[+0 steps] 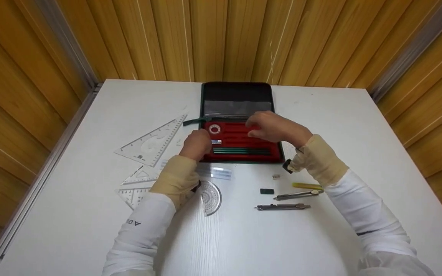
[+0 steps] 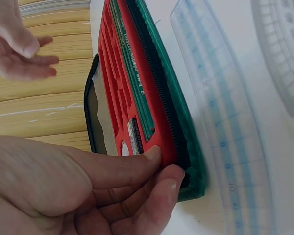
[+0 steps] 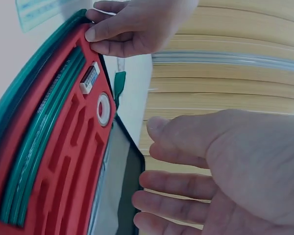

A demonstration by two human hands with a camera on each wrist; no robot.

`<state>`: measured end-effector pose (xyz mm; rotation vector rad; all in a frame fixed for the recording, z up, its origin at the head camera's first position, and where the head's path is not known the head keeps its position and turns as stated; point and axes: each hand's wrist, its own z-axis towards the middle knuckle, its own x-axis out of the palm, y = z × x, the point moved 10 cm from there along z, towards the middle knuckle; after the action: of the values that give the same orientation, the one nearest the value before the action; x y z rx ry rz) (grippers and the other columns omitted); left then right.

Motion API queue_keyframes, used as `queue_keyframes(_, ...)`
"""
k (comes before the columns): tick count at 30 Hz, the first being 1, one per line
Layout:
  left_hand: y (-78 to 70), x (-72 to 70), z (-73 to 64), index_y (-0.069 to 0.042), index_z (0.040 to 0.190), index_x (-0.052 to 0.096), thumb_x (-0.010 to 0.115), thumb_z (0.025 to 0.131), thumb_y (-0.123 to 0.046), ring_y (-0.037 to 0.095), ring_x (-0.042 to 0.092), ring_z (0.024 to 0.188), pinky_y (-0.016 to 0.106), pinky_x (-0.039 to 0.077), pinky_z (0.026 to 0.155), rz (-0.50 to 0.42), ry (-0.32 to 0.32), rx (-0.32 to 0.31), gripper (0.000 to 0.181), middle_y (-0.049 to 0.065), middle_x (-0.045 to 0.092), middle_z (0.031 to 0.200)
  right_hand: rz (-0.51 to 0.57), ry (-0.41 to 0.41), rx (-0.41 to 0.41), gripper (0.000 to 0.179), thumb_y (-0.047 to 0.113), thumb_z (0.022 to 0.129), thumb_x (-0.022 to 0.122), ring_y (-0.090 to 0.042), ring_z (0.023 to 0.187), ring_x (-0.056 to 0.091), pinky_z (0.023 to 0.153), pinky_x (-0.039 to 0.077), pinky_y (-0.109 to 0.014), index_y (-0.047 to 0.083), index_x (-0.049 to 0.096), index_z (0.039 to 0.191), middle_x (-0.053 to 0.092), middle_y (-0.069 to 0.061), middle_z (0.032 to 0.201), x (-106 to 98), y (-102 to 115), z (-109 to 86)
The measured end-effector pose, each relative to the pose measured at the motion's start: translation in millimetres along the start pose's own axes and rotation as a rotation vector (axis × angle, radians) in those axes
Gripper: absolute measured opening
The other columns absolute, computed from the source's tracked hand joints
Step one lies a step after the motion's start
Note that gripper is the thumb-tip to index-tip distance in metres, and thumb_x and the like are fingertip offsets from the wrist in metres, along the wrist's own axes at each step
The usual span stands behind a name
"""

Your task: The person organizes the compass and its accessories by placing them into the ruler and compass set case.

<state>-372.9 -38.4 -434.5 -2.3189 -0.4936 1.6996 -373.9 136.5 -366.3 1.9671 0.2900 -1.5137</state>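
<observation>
A zip case (image 1: 237, 92) lies unfolded, its red tray (image 1: 240, 157) toward the person. My left hand (image 1: 197, 145) pinches the tray's near left corner; in the left wrist view the thumb (image 2: 153, 154) lies on the red surface and a finger is at the side edge. Green pencils (image 3: 41, 127) fill one long slot. A small eraser (image 3: 89, 78) in a sleeve and a white ring (image 3: 103, 108) sit in other recesses. Several slots are bare. Over the tray's far right part hovers my right hand (image 1: 274, 126), fingers loosely extended, holding nothing.
Left on the white table lie a large set square (image 1: 155, 140), smaller set squares (image 1: 132, 196), a clear ruler (image 1: 217, 172) and a protractor (image 1: 211, 197). At right are compasses (image 1: 282, 207), a second metal instrument (image 1: 297, 194), a yellow item (image 1: 306, 186), a dark green block (image 1: 267, 191) and a small sharpener-like piece (image 1: 276, 176).
</observation>
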Motion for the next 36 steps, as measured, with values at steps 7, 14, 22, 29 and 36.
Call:
queue_keyframes(7, -0.5, -2.7, 0.0, 0.007, 0.122, 0.064, 0.070, 0.089, 0.002, 0.029, 0.068, 0.092, 0.035, 0.057, 0.066, -0.022, -0.005, 0.004, 0.034, 0.021, 0.069, 0.117, 0.020, -0.023, -0.013, 0.033, 0.014, 0.099, 0.071, -0.036, 0.117, 0.061, 0.100, 0.051, -0.051, -0.002, 0.068, 0.129, 0.066, -0.019, 0.126, -3, -8, -40.4)
queue_keyframes(14, 1.9, -0.7, 2.7, 0.008, 0.125, 0.061, 0.073, 0.088, 0.002, 0.030, 0.068, 0.091, 0.034, 0.056, 0.063, -0.025, 0.023, 0.000, 0.040, 0.022, 0.068, 0.118, 0.017, -0.037, 0.018, 0.029, 0.012, 0.095, 0.076, -0.033, 0.117, 0.062, 0.099, 0.052, -0.050, 0.002, 0.072, 0.122, 0.067, -0.015, 0.125, 9, -21, -81.9)
queue_keyframes(22, 5.0, -1.4, 2.6, 0.008, 0.123, 0.063, 0.072, 0.088, 0.004, 0.031, 0.069, 0.092, 0.033, 0.059, 0.062, -0.057, 0.031, -0.004, 0.037, 0.022, 0.068, 0.118, 0.014, -0.029, 0.122, 0.036, 0.007, 0.093, 0.077, -0.038, 0.121, 0.062, 0.103, 0.049, -0.056, 0.000, 0.069, 0.127, 0.066, -0.017, 0.129, 29, -46, -131.6)
queue_keyframes(29, 6.6, 0.6, 3.7, 0.008, 0.125, 0.063, 0.072, 0.088, 0.004, 0.029, 0.069, 0.089, 0.034, 0.060, 0.065, -0.077, 0.040, -0.024, 0.038, 0.022, 0.068, 0.118, 0.043, -0.048, 0.156, 0.034, 0.001, 0.090, 0.077, -0.037, 0.108, 0.065, 0.091, 0.055, -0.052, -0.001, 0.070, 0.124, 0.069, -0.018, 0.122, 42, -65, -169.0)
queue_keyframes(36, 10.1, 3.7, 5.7, 0.007, 0.125, 0.063, 0.071, 0.090, 0.005, 0.027, 0.066, 0.083, 0.031, 0.057, 0.060, -0.125, 0.067, -0.054, 0.036, 0.021, 0.067, 0.119, 0.045, -0.132, 0.132, 0.030, -0.005, 0.087, 0.077, -0.030, 0.095, 0.068, 0.083, 0.056, -0.048, -0.003, 0.071, 0.116, 0.071, -0.014, 0.110, 47, -82, -200.3)
